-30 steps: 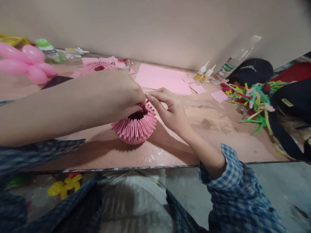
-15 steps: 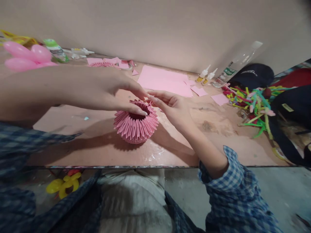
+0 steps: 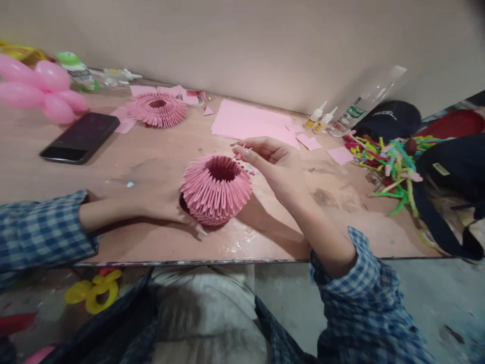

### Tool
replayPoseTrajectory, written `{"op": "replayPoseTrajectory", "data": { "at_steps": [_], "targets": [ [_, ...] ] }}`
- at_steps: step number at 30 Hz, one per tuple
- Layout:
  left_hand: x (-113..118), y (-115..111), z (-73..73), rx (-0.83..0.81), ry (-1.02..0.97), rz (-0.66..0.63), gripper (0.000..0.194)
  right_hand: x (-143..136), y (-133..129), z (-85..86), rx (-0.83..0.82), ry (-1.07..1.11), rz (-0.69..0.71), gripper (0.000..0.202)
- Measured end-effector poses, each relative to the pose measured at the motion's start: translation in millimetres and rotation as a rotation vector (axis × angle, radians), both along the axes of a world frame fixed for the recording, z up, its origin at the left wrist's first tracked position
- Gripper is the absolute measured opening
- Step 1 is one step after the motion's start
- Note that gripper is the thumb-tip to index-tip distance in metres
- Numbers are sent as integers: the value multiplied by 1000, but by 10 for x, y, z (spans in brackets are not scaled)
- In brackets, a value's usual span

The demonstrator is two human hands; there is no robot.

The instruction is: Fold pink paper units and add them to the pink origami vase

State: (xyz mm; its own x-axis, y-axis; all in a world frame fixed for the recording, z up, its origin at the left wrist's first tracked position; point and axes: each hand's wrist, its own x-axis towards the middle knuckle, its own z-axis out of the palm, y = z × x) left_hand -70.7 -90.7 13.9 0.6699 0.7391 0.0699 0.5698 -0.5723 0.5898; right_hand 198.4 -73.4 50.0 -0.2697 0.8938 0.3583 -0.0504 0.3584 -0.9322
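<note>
A round, hollow pink folded-paper vase [image 3: 216, 199] made of many pleated points rests near the table's front edge, its dark opening facing up. My left hand [image 3: 161, 197], slightly blurred, is curved around the vase's lower left side, with some fingers hidden behind and under it. Just beyond the vase's right rim, my right hand [image 3: 275, 164] pinches a small folded pink paper piece [image 3: 238, 156] between thumb and fingers. A second pink pleated paper ring [image 3: 159, 108] sits farther back on the left.
A black phone [image 3: 80, 137] and pink balloons [image 3: 45, 88] are on the left. Behind are pink paper sheets [image 3: 250, 119] and small glue bottles [image 3: 320, 120]. A clear plastic bottle [image 3: 366, 103], colourful pipe cleaners [image 3: 394, 162] and dark caps [image 3: 392, 119] stand right. The table edge [image 3: 280, 261] runs in front.
My left hand has moved from above the vase's opening down to its left side. The vase now sits slightly farther right. My right hand has stayed nearly still, pinching the paper piece.
</note>
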Motion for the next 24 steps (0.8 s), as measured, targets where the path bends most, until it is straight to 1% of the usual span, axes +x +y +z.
{"op": "replayPoseTrajectory", "data": {
  "at_steps": [2,4,6,8,12,16,20,22,24],
  "targets": [
    [0,16,21,-41,2,37,114,23,-12,39,56,5,-37,17],
    [-25,19,51,-37,-5,69,112,34,-19,61,101,-7,-82,17],
    [-62,18,45,-21,-18,78,114,34,-14,57,119,-17,-115,19],
    [-106,23,-4,-29,-7,53,116,29,5,32,116,-17,-113,21],
    [-188,63,-142,-25,11,13,112,13,45,-28,94,-8,-94,24],
    [-211,110,-210,66,-46,-33,116,2,39,-37,80,17,-107,26],
    [-198,132,-215,151,-86,-37,124,1,23,-28,61,29,-108,28],
    [-178,127,-197,163,-88,-29,129,2,23,-30,59,24,-106,29],
    [-143,114,-165,163,-91,-30,129,1,26,-34,59,16,-110,30]
  ]
}}
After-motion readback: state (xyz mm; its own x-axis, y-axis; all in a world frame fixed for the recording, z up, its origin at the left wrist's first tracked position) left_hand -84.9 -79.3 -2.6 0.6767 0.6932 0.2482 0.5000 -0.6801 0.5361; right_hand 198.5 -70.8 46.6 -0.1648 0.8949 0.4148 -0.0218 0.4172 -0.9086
